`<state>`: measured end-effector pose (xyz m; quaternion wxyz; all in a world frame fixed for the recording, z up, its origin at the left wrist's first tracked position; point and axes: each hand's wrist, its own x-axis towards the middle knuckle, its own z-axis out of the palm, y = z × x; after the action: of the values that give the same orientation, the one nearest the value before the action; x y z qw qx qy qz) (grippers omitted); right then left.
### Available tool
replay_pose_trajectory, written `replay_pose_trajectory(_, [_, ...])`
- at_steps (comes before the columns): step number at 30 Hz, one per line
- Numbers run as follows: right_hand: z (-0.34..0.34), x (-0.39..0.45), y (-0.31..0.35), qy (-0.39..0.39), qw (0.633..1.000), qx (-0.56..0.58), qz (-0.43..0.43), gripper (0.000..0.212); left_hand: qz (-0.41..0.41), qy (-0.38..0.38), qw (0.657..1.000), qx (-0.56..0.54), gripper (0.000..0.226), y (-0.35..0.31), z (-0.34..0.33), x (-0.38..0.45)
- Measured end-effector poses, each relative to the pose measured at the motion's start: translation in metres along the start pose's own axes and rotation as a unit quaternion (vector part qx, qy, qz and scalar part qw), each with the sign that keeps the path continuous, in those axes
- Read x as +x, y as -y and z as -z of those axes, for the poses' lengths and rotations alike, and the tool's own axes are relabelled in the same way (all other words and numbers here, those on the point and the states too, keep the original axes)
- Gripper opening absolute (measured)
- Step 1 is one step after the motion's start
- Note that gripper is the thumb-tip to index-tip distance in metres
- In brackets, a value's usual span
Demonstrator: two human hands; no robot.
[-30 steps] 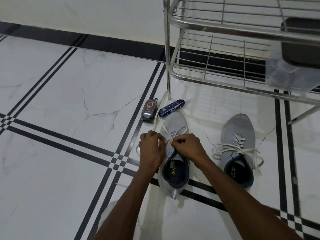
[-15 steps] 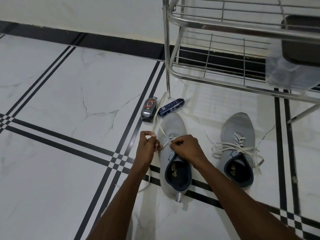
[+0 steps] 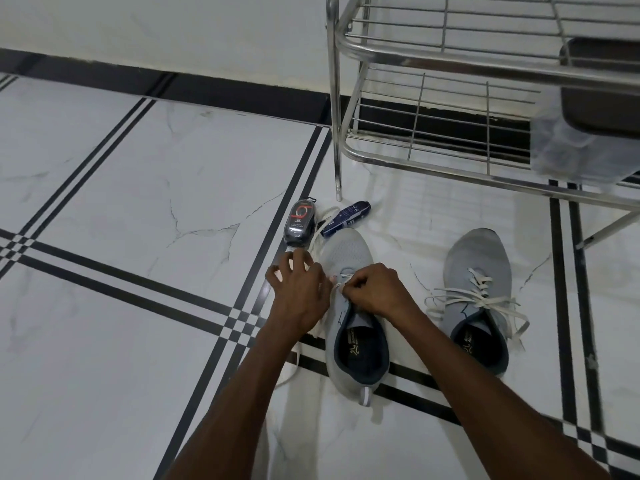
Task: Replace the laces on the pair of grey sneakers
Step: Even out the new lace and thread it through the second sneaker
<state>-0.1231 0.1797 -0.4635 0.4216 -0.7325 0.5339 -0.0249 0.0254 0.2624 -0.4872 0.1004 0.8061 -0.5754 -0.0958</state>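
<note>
On the white marble floor [image 3: 138,220], two hands work at the nearer of two grey sneakers.

From the head camera, the left sneaker [image 3: 356,341] lies toe away, its throat partly hidden under the right hand [image 3: 375,289], whose curled fingers pinch the white lace [image 3: 341,282] at the eyelets. The left hand [image 3: 299,289] hovers just beside that sneaker with fingers spread and loosely bent; whether it touches the lace beneath it cannot be told, since the hand covers the strand. More lace trails under the left forearm toward the floor. The right sneaker [image 3: 479,299] stands well apart, loosely laced in white. A dark shoe-polish bottle [image 3: 299,225] and a blue tube [image 3: 346,218] lie just beyond the toe. A steel rack [image 3: 433,53] is cut off at the frame's top and right edges; the dark object on it is blurred.
</note>
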Motion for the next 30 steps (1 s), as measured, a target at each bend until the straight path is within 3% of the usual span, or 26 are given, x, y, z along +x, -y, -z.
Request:
replay_pose_trajectory(3, [0.01, 0.006, 0.013, -0.022, 0.999, -0.02, 0.02, 0.014, 0.064, 0.036, 0.984, -0.164, 0.047, 0.007, 0.024, -0.005])
replay_pose_trajectory(6, [0.016, 0.006, 0.041, 0.057, 0.992, 0.013, 0.114, 0.039, 0.104, 0.012, 0.951, -0.291, 0.041, 0.013, 0.055, -0.008])
replay_pose_trajectory(10, [0.015, 0.007, 0.064, 0.157, 0.971, -0.019, 0.179, 0.014, 0.11, 0.006, 0.931, -0.347, 0.049, 0.031, 0.072, -0.01])
replay_pose_trajectory(12, [0.016, 0.016, 0.057, 0.106, 0.985, 0.038, 0.13, 0.015, 0.11, 0.009, 0.931, -0.349, 0.051, 0.043, 0.078, -0.014])
replay_pose_trajectory(15, [0.019, 0.031, 0.036, -0.107, 0.987, 0.115, 0.033, 0.022, 0.124, -0.027, 0.934, -0.334, 0.048, 0.059, 0.084, -0.023])
replay_pose_trajectory(17, [0.018, 0.032, 0.03, -0.122, 0.986, 0.111, 0.02, 0.03, 0.139, -0.039, 0.938, -0.315, 0.047, 0.066, 0.086, -0.028])
replay_pose_trajectory(19, [0.014, 0.029, 0.038, -0.031, 0.991, 0.116, 0.063, 0.032, 0.13, -0.025, 0.942, -0.309, 0.046, 0.068, 0.083, -0.029])
replay_pose_trajectory(21, [0.008, 0.02, 0.056, 0.111, 0.979, 0.126, 0.119, 0.038, 0.11, -0.005, 0.944, -0.31, 0.042, 0.062, 0.077, -0.024])
replay_pose_trajectory(24, [-0.001, 0.014, 0.072, 0.222, 0.955, 0.07, 0.183, 0.02, 0.085, 0.027, 0.943, -0.32, 0.032, 0.047, 0.072, -0.016])
replay_pose_trajectory(26, [-0.001, 0.019, 0.069, 0.19, 0.966, 0.056, 0.165, 0.015, 0.077, 0.028, 0.945, -0.316, 0.037, 0.048, 0.072, -0.014])
replay_pose_trajectory(28, [0.004, 0.029, 0.06, 0.057, 0.989, 0.096, 0.1, 0.018, 0.081, 0.012, 0.943, -0.323, 0.042, 0.057, 0.076, -0.017])
replay_pose_trajectory(30, [0.011, 0.037, 0.051, -0.089, 0.985, 0.137, 0.051, 0.029, 0.096, -0.001, 0.94, -0.326, 0.042, 0.068, 0.078, -0.02])
